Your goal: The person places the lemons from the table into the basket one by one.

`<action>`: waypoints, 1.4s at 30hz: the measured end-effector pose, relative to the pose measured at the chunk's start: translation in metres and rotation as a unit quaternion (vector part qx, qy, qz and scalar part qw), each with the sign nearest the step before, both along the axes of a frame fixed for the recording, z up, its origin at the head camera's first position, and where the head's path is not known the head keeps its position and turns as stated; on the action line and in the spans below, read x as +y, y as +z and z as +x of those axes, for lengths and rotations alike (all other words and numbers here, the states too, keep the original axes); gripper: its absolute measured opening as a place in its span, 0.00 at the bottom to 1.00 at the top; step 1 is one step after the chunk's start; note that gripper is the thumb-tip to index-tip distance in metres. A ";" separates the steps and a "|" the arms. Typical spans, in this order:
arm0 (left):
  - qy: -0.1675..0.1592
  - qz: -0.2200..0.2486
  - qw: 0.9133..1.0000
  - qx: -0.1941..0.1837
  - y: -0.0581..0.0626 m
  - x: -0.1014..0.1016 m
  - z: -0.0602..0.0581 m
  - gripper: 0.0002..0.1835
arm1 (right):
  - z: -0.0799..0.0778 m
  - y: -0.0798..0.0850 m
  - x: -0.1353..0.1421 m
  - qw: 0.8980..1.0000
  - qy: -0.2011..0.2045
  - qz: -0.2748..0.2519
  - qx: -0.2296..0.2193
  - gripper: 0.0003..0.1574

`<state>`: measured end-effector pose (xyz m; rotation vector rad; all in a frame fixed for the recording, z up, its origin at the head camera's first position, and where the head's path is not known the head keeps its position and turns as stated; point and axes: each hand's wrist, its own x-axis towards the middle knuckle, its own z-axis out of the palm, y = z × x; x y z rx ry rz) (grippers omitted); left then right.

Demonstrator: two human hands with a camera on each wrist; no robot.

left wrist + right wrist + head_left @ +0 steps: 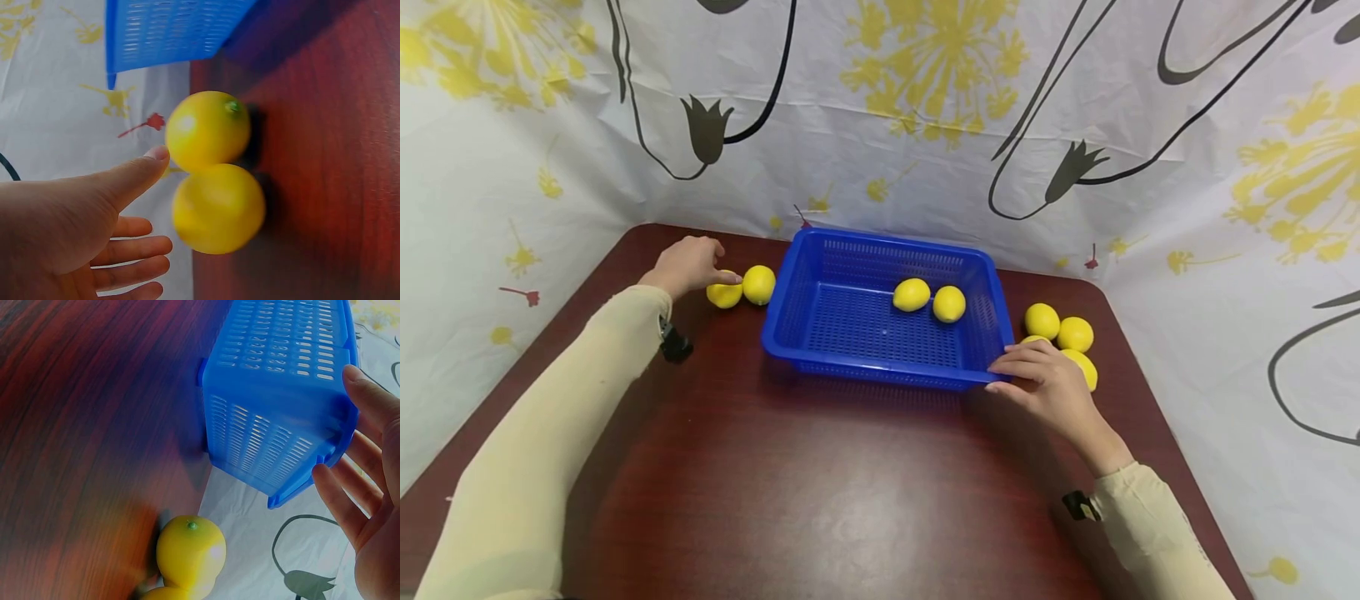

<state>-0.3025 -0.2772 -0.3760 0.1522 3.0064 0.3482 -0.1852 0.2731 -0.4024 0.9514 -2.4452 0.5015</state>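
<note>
A blue plastic basket [880, 367] with slotted sides stands on the table, two lemons [912, 295] lying on its floor. My left hand [685, 265] is left of the basket, over a pair of lemons [725, 293] that sit side by side. In the left wrist view its fingers are spread and fairly straight, the thumb tip right at the farther lemon [208, 131]. My right hand [1048, 392] is at the basket's front right corner, relaxed fingers resting on the rim [342, 444]. Behind that hand, several lemons [1042, 321] cluster on the table, partly hidden by it.
The dark red-brown wooden table [820, 500] runs back to a white patterned cloth [820, 125] that hangs behind and at both sides. Each wrist wears a black strap device [675, 342].
</note>
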 end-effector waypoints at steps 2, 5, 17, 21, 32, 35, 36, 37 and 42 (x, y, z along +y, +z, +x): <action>0.000 -0.001 1.000 -0.004 -0.005 -0.002 0.000 0.39 | 0.000 0.000 0.000 1.000 0.001 -0.002 -0.001 0.20; 0.002 0.001 1.000 -0.012 -0.011 -0.004 0.001 0.39 | 0.000 0.000 -0.001 1.000 0.003 -0.002 0.003 0.20; 0.009 0.006 1.000 -0.023 -0.021 -0.008 0.002 0.39 | 0.001 0.002 -0.001 1.000 -0.002 0.002 0.002 0.20; 0.011 0.008 1.000 -0.023 -0.025 -0.006 0.005 0.35 | 0.001 0.001 -0.001 1.000 0.000 0.002 0.002 0.20; 0.009 0.003 1.000 -0.015 -0.033 -0.006 0.005 0.33 | 0.000 -0.001 -0.001 1.000 -0.001 0.002 0.007 0.20; 0.012 0.002 1.000 -0.014 -0.034 -0.007 0.005 0.32 | 0.000 -0.001 -0.001 1.000 0.000 0.002 0.008 0.20; 0.012 0.002 1.000 -0.013 -0.035 -0.007 0.005 0.32 | 0.000 0.000 -0.001 1.000 -0.001 0.003 0.008 0.20; 0.013 0.002 1.000 -0.013 -0.035 -0.007 0.005 0.32 | 0.000 0.000 -0.001 1.000 -0.001 0.002 0.007 0.20; 0.014 0.003 1.000 -0.011 -0.035 -0.008 0.006 0.31 | 0.000 0.000 -0.001 1.000 0.003 -0.002 0.007 0.20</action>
